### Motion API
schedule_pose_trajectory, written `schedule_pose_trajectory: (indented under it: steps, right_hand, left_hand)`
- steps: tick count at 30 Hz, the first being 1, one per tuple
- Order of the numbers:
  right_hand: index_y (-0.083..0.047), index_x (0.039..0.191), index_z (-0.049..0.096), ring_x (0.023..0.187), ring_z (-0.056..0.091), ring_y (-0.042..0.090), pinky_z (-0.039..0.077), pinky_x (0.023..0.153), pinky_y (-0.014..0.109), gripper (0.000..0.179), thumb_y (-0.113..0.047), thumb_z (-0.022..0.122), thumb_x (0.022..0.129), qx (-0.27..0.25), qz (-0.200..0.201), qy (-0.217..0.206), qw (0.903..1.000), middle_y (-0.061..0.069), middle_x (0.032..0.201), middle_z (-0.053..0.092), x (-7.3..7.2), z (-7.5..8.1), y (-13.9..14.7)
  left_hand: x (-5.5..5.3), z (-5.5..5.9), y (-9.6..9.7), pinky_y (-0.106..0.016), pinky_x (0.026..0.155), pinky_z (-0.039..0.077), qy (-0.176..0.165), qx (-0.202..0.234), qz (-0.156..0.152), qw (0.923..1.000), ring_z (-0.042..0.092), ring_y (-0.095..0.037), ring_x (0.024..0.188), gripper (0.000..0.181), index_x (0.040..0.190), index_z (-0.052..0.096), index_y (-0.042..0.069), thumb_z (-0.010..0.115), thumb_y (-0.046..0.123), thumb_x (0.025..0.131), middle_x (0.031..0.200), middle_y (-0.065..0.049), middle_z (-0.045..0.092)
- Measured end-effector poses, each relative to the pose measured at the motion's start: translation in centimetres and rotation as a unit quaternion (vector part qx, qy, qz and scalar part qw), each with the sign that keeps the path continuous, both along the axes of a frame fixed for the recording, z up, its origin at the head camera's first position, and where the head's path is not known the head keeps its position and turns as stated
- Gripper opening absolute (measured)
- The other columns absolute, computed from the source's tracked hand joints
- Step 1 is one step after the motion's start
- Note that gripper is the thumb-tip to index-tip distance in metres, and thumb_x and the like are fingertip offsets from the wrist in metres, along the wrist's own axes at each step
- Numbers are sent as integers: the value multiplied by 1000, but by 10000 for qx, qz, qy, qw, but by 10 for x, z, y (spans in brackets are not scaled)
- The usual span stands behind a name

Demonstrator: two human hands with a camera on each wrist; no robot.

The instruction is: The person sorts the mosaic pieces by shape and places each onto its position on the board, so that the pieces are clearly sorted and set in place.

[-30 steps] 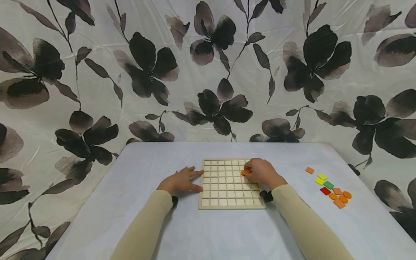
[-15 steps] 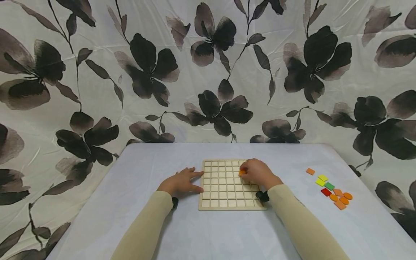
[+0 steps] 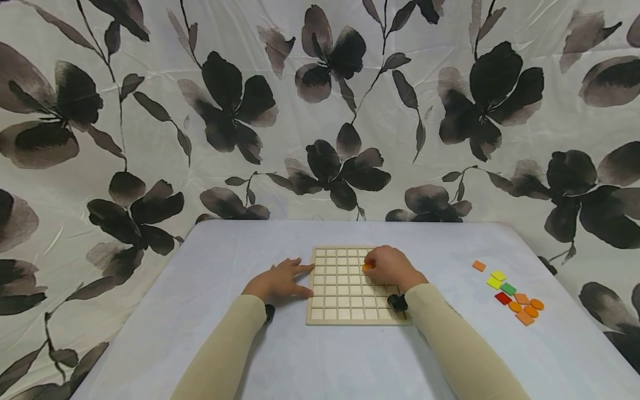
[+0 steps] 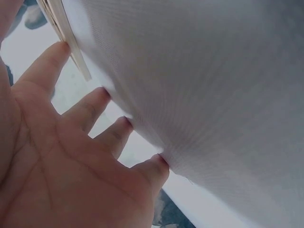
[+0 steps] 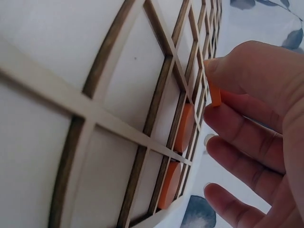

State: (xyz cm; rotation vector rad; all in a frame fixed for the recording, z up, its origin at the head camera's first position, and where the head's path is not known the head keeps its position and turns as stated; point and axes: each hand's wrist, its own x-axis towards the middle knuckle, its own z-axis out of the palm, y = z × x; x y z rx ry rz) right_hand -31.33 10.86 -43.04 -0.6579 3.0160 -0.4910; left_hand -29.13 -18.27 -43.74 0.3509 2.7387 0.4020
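A pale wooden grid board (image 3: pixel 345 289) lies on the white table. At its left edge, my left hand (image 3: pixel 280 280) spreads its fingers; one fingertip (image 4: pixel 61 50) meets the board's side and the others rest on the cloth. Over the upper right cells, my right hand (image 3: pixel 394 266) pinches a thin orange piece (image 5: pixel 213 90) between thumb and fingers; it shows edge-on in the right wrist view, so its outline cannot be told. Two orange discs, one nearer the board's edge (image 5: pixel 170 185) and one beside it (image 5: pixel 185 127), sit in neighbouring cells. The right hand covers some cells in the head view.
Loose flat pieces lie on the table to the right: an orange square (image 3: pixel 479 265), yellow squares (image 3: pixel 494 282), a green one (image 3: pixel 508 289), a red one (image 3: pixel 503 298) and several orange pieces, some round (image 3: pixel 537 304). A floral cloth (image 3: pixel 320 111) hangs behind the table.
My right hand has slid leftward across the upper part of the board, still pinching the orange piece. My left hand stays at the board's left edge.
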Motion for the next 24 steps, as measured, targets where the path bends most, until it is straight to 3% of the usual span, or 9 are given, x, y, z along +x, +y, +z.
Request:
schedule_pose_trajectory:
  steps: [8,24]
  right_hand:
    - [-14,97,75,84,60,15,51,84,38,15,-22,71,85,97,113,88,9999,-3,92,71,0,-9,-5]
    - [-16,98,76,98,63,23,46,94,46,14,-22,69,88,116,99,-111,9998,-1,98,73,-7,-7,-5]
  left_hand:
    - [3,-6,-1,-64,117,14,19,7,8,10000,18,-37,149,82,148,40,32,71,61,77,160,-12,27]
    - [-1,-5,-1,-65,116,15,121,3,-57,9999,18,-37,149,82,148,40,32,70,61,78,159,-12,28]
